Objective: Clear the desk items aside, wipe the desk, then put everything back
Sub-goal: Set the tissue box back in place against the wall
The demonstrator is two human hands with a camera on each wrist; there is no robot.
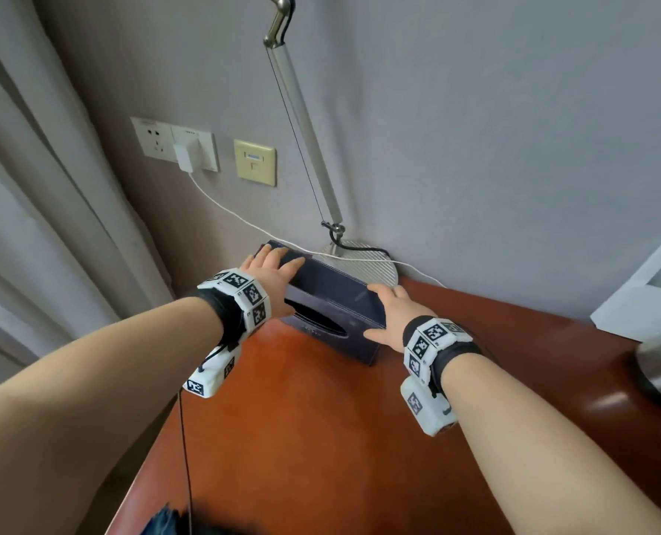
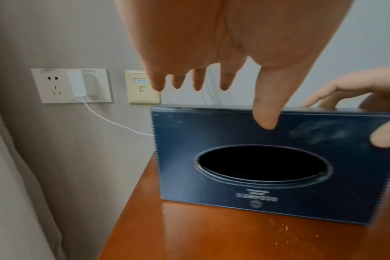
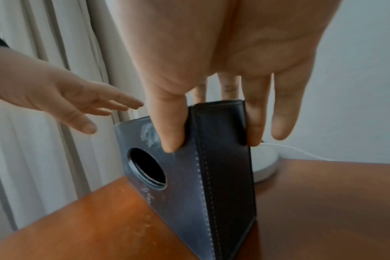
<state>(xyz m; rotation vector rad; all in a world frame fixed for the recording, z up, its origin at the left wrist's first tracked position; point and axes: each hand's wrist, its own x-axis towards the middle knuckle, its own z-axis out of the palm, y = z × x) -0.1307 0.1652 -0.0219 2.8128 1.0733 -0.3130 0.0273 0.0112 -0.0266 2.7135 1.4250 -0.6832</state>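
Two-handed contact on dark blue stitched leather tissue box, upright on reddish-brown wooden table beside wall: right hand pinching its end, left hand spread flat on top. Risks: snagging white charger cable; knocking round metal lamp base; one-sided slip.

Hotel-type or home room: wooden desk, curtains, wall sockets, desk lamp.

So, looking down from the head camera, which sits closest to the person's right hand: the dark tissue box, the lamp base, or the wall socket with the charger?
1. Tissue box: gripped at its right end by the right hand.
2. Lamp base: just behind the box, against the wall.
3. Wall socket: farthest, up on the wall at left.
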